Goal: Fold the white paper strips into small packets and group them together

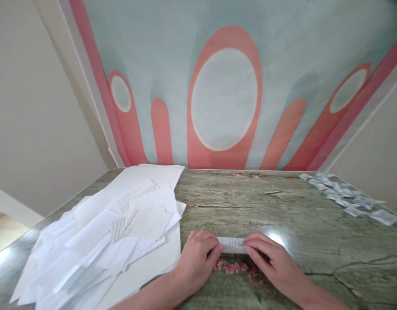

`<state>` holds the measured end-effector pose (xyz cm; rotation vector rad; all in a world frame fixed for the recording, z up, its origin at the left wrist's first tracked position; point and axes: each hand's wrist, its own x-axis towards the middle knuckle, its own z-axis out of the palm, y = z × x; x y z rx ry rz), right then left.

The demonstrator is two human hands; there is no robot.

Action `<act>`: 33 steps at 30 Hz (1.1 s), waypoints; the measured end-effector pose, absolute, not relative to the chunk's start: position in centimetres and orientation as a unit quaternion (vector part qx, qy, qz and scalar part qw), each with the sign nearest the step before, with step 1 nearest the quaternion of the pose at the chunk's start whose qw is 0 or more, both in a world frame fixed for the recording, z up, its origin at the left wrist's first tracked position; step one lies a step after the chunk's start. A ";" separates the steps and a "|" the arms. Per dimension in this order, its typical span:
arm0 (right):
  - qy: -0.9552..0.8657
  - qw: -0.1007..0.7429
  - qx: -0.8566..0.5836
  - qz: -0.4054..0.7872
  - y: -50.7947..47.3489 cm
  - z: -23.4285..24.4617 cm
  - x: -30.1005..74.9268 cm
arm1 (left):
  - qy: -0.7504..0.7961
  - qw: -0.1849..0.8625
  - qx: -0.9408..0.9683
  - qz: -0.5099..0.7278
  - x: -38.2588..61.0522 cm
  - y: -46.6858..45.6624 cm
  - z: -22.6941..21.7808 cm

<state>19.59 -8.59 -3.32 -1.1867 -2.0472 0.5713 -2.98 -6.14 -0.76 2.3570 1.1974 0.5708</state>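
A narrow folded strip of printed paper [232, 244] lies crosswise between my two hands, just above the wood-patterned table. My left hand [201, 256] pinches its left end between thumb and fingers. At the right end, my right hand [270, 257] grips it the same way, thumb below and fingers on top. Small lines of print show on the strip's upper face. Close by on the left spreads a big heap of loose white paper sheets [88, 245], with several printed pieces [143, 221] on top.
Several small folded paper pieces [347, 196] lie in rows at the table's far right. The wood-patterned tabletop [230, 189] carries pink flower prints. Behind its back edge stands a blue-grey and coral panel [224, 99].
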 end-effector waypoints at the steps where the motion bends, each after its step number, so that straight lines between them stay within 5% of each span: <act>1: -0.785 0.347 -0.460 0.227 -8.4 -3.3 19.6 | 0.435 0.212 0.850 0.207 -3.0 -6.1 -0.8; 14: -0.760 0.330 -0.511 0.230 -6.5 -4.7 19.9 | 0.448 0.163 0.843 0.249 -2.9 -5.9 -1.3; 21: -0.762 0.331 -0.504 0.236 -6.6 -4.6 19.9 | 0.307 0.098 0.940 0.110 -1.9 -8.6 -1.6; 33: -0.768 0.326 -0.506 0.222 -6.7 -5.1 20.2 | 0.307 0.126 0.943 0.027 -2.1 -8.0 -2.7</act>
